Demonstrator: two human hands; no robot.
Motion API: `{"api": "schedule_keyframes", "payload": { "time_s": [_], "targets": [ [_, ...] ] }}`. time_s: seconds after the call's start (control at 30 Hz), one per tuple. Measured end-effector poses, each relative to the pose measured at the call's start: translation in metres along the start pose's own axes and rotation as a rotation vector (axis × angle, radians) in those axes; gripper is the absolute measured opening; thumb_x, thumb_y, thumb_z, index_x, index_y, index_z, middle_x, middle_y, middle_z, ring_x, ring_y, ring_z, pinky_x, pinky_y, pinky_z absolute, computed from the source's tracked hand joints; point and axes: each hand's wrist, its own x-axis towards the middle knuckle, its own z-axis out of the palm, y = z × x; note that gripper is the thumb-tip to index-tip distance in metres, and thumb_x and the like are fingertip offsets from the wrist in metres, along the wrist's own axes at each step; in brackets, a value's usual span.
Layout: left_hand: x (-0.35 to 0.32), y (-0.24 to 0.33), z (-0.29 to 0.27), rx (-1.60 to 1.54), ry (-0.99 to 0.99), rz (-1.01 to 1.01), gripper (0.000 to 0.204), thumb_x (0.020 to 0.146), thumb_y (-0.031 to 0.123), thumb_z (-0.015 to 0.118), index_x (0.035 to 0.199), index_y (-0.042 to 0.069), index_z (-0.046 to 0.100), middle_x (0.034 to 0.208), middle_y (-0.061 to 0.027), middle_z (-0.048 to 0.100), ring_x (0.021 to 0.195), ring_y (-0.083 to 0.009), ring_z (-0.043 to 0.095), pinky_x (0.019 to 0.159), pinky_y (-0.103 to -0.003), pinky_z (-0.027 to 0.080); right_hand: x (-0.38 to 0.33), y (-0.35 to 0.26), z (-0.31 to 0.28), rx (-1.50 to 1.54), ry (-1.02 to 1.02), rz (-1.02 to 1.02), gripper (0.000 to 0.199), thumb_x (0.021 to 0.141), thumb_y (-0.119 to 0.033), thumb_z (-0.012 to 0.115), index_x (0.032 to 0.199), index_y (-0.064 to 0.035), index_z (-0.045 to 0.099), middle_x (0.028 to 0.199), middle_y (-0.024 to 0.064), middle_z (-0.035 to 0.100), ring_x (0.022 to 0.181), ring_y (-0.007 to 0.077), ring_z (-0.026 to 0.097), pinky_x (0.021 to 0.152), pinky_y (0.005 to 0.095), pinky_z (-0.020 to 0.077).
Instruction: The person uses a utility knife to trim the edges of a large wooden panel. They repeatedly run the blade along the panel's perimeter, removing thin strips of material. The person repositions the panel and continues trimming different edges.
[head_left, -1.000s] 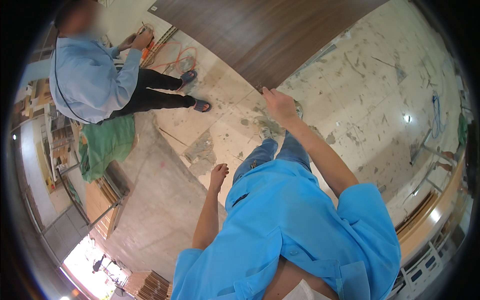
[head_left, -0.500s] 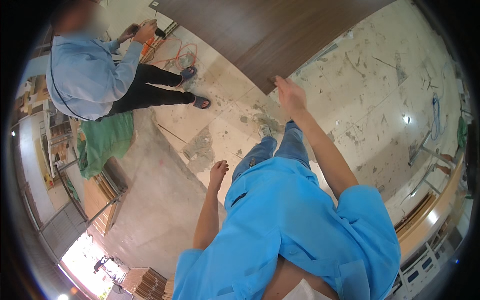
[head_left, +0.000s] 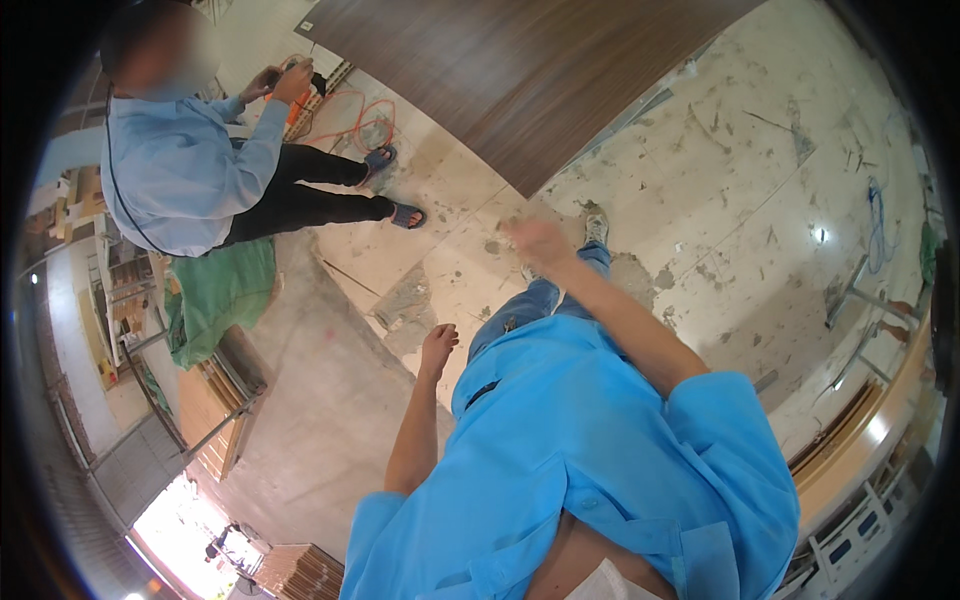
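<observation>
My left hand (head_left: pixel 438 350) hangs at my side beside my jeans, fingers loosely curled and a little apart, with nothing visible in it. In front of my legs, my right hand (head_left: pixel 540 245) is smeared by motion, so its fingers cannot be read. It hovers over the floor, apart from the near corner of a large dark brown wood-grain board (head_left: pixel 500 85). That board reaches out of view at the top.
A person in a light blue shirt (head_left: pixel 195 160) stands at the left, both hands around a small dark object. Orange cord (head_left: pixel 365 120) lies near their slippers. A green sack (head_left: pixel 225 300) and stacked panels stand left. Debris dots the tiles (head_left: pixel 720 250); blue cord (head_left: pixel 878 230) lies right.
My right hand has left the board's corner and drawn back toward my body. One of my feet now shows further forward at the right. My left hand stays by my side.
</observation>
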Motion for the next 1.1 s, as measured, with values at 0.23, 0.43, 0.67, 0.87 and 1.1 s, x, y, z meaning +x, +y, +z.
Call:
{"api": "schedule_keyframes", "payload": {
  "time_s": [0.23, 0.43, 0.67, 0.87, 1.1],
  "targets": [
    [-0.008, 0.125, 0.032, 0.209, 0.236, 0.563, 0.036, 0.107, 0.023, 0.070, 0.134, 0.000, 0.071, 0.111, -0.0139, 0.079, 0.104, -0.0227, 0.075, 0.093, -0.036, 0.057, -0.050, 0.019, -0.002, 0.236, 0.134, 0.346, 0.024, 0.100, -0.018, 0.069, 0.119, -0.0053, 0.075, 0.103, 0.0173, 0.079, 0.091, 0.0344, 0.077, 0.075, 0.0461, 0.0610],
    [-0.006, 0.292, 0.122, 0.532, 0.176, 1.161, 0.033, 0.096, 0.017, 0.080, 0.127, 0.009, 0.073, 0.115, -0.0131, 0.073, 0.109, -0.0332, 0.071, 0.095, -0.043, 0.057, -0.097, 0.113, -0.126, 0.735, 0.503, 0.967, 0.025, 0.105, -0.011, 0.065, 0.128, -0.0019, 0.064, 0.091, 0.0092, 0.077, 0.065, 0.0122, 0.066, 0.057, 0.0301, 0.0535],
    [0.017, 0.378, 0.180, 1.076, 0.045, 1.331, 0.037, 0.095, 0.017, 0.078, 0.131, 0.016, 0.071, 0.129, -0.0096, 0.067, 0.119, -0.0358, 0.064, 0.100, -0.049, 0.051, -0.216, 0.159, -0.165, 0.974, 0.857, 1.197, 0.027, 0.101, -0.009, 0.066, 0.126, -0.0003, 0.065, 0.093, 0.0108, 0.079, 0.058, 0.0129, 0.063, 0.051, 0.0297, 0.0504],
    [0.041, 0.443, 0.273, 1.127, 0.086, 1.472, 0.056, 0.104, 0.016, 0.068, 0.159, 0.022, 0.059, 0.165, -0.0085, 0.054, 0.153, -0.0366, 0.047, 0.125, -0.052, 0.038, -0.259, 0.211, -0.193, 1.279, 1.012, 1.295, 0.016, 0.105, -0.012, 0.067, 0.117, -0.0020, 0.066, 0.092, 0.0103, 0.077, 0.063, 0.0121, 0.065, 0.056, 0.0270, 0.0525],
    [0.084, 0.553, 0.409, 1.188, 0.089, 1.530, 0.059, 0.111, 0.018, 0.058, 0.169, 0.019, 0.046, 0.174, -0.0082, 0.043, 0.161, -0.0396, 0.036, 0.130, -0.058, 0.030, -0.237, 0.313, -0.334, 1.091, 1.088, 1.018, 0.011, 0.107, -0.011, 0.068, 0.112, -0.0025, 0.063, 0.087, 0.0058, 0.071, 0.063, 0.0088, 0.059, 0.056, 0.0257, 0.0485]
  ]
}}
